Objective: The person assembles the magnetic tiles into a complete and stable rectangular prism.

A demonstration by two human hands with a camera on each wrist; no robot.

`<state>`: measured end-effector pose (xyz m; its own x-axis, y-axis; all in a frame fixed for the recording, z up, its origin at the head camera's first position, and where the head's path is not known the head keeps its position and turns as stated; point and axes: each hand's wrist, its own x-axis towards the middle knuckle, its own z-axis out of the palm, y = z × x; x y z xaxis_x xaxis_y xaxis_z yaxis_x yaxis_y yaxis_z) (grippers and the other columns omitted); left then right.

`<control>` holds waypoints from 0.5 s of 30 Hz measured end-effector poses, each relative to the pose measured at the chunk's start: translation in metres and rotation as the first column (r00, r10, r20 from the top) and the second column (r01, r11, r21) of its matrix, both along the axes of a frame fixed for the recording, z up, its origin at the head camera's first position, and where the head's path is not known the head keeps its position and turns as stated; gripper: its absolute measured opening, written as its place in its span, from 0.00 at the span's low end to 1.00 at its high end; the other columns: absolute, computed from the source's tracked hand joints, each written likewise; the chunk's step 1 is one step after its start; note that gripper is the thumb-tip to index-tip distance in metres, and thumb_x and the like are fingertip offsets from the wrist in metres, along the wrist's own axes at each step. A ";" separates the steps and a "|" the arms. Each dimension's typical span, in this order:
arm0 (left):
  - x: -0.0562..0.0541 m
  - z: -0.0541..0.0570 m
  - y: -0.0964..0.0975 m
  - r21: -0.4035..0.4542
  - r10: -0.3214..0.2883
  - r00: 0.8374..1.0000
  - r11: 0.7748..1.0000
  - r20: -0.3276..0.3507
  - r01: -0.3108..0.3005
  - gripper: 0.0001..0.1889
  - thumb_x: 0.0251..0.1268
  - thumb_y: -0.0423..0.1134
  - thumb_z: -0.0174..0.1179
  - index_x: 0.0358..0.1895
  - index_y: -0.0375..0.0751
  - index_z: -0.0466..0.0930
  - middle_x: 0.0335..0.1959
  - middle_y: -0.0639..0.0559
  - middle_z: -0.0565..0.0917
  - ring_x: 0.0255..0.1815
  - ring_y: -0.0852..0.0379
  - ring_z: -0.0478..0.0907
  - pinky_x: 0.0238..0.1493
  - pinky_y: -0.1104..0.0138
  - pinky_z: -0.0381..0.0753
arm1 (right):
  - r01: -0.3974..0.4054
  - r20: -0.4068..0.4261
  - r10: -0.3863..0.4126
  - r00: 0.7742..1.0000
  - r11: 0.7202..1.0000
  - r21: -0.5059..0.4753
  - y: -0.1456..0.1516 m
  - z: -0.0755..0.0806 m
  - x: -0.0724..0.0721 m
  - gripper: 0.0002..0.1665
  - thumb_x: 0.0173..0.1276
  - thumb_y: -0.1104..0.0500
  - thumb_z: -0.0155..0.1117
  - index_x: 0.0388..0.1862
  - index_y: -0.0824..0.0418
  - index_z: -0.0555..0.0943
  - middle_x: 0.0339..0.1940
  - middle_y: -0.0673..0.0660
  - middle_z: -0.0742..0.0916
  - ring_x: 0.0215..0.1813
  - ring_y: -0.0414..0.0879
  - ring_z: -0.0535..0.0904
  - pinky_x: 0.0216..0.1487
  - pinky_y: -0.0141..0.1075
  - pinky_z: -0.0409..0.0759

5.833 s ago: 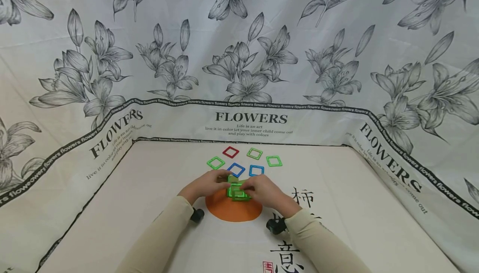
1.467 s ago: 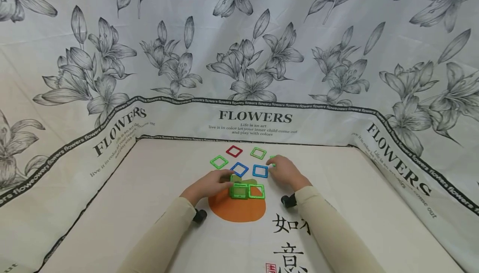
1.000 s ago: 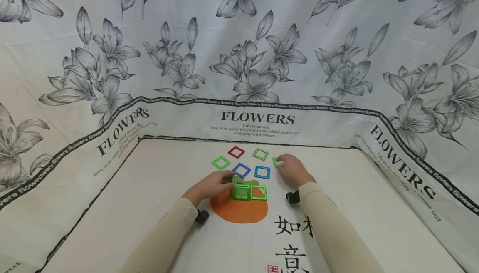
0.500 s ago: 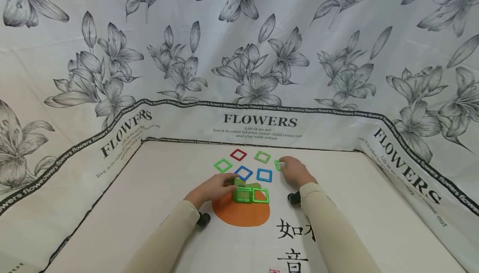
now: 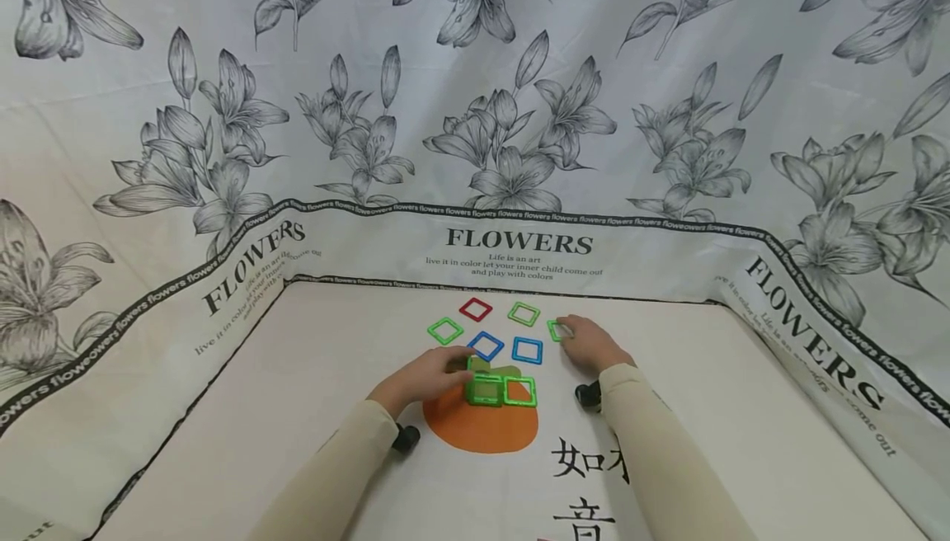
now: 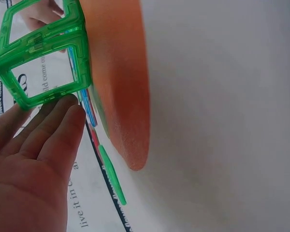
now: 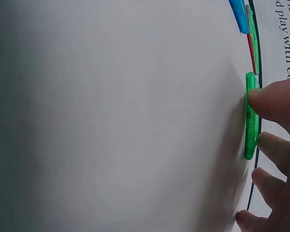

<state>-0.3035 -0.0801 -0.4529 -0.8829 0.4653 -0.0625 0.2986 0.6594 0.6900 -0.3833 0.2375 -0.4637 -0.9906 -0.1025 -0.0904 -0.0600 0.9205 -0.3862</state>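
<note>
In the head view my left hand [image 5: 423, 378] holds a small build of green magnetic tiles [image 5: 504, 392] over the orange printed shape. The left wrist view shows two joined square frames [image 6: 41, 46] of it, fingers at the lower edge and the thumb tip at the left border. Farther back, my right hand [image 5: 595, 346] is at a loose green magnetic tile [image 5: 552, 331] lying on the cloth. Seen from the right wrist, the thumb overlaps the tile's [image 7: 250, 145] near side and the index fingertip meets its other edge. The remaining fingers are spread, bent, near the cloth.
Left of the right hand lie a blue tile [image 5: 527, 362] and another blue tile [image 5: 495, 339], a red tile [image 5: 467, 315], a green tile [image 5: 437, 338] and a light green tile [image 5: 520, 322]. A flower-printed curtain [image 5: 356, 244] rises behind the table cloth [image 5: 297, 409].
My right hand has left the green build and reached back right to the loose green tile, staying there this last second. The left hand keeps its hold on the build. The view shifts slightly.
</note>
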 end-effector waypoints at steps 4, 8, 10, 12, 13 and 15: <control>-0.001 0.000 0.000 -0.002 -0.001 1.000 1.000 -0.005 0.001 0.28 0.68 0.51 0.56 0.69 0.48 0.68 0.63 0.51 0.77 0.63 0.53 0.76 0.67 0.54 0.72 | -0.005 0.003 0.005 1.000 1.000 0.023 0.000 0.001 0.000 0.30 0.75 0.53 0.44 0.74 0.55 0.63 0.77 0.62 0.63 0.77 0.63 0.54 0.75 0.58 0.53; 0.000 0.000 0.000 -0.001 -0.003 1.000 1.000 -0.001 0.003 0.28 0.68 0.51 0.56 0.69 0.47 0.68 0.64 0.51 0.77 0.63 0.52 0.75 0.67 0.54 0.72 | 0.009 -0.001 -0.009 1.000 0.999 0.037 0.000 0.000 -0.001 0.29 0.75 0.52 0.44 0.73 0.57 0.64 0.76 0.63 0.64 0.76 0.63 0.56 0.74 0.59 0.56; 0.000 0.000 0.000 0.000 -0.003 1.000 1.000 0.004 0.003 0.28 0.68 0.51 0.56 0.69 0.47 0.68 0.64 0.51 0.77 0.63 0.52 0.75 0.66 0.54 0.72 | 0.022 -0.001 -0.022 1.000 0.999 0.034 0.000 0.000 -0.001 0.30 0.75 0.51 0.46 0.73 0.57 0.65 0.75 0.63 0.65 0.76 0.63 0.57 0.74 0.59 0.57; 0.000 0.000 0.001 0.002 -0.001 1.000 1.000 0.007 0.001 0.28 0.68 0.52 0.56 0.69 0.48 0.68 0.64 0.51 0.77 0.63 0.53 0.75 0.66 0.54 0.72 | 0.029 -0.007 -0.029 1.000 0.999 0.036 0.001 0.000 0.000 0.30 0.74 0.51 0.48 0.73 0.57 0.65 0.74 0.64 0.66 0.75 0.64 0.58 0.73 0.60 0.58; 0.000 0.000 0.001 0.001 -0.001 1.000 1.000 0.006 0.001 0.28 0.68 0.52 0.56 0.69 0.48 0.68 0.64 0.51 0.77 0.63 0.53 0.76 0.66 0.54 0.72 | 0.030 -0.008 -0.030 1.000 0.999 0.036 0.002 0.001 0.000 0.30 0.74 0.51 0.49 0.73 0.58 0.65 0.74 0.64 0.66 0.75 0.64 0.59 0.73 0.60 0.58; 0.000 0.000 0.001 -0.002 0.001 1.000 1.000 0.007 -0.001 0.28 0.68 0.52 0.56 0.69 0.48 0.68 0.64 0.51 0.77 0.62 0.53 0.76 0.66 0.54 0.72 | 0.030 -0.007 -0.030 1.000 0.999 0.035 0.003 0.002 0.002 0.31 0.73 0.51 0.50 0.72 0.59 0.65 0.73 0.65 0.67 0.74 0.64 0.60 0.73 0.59 0.58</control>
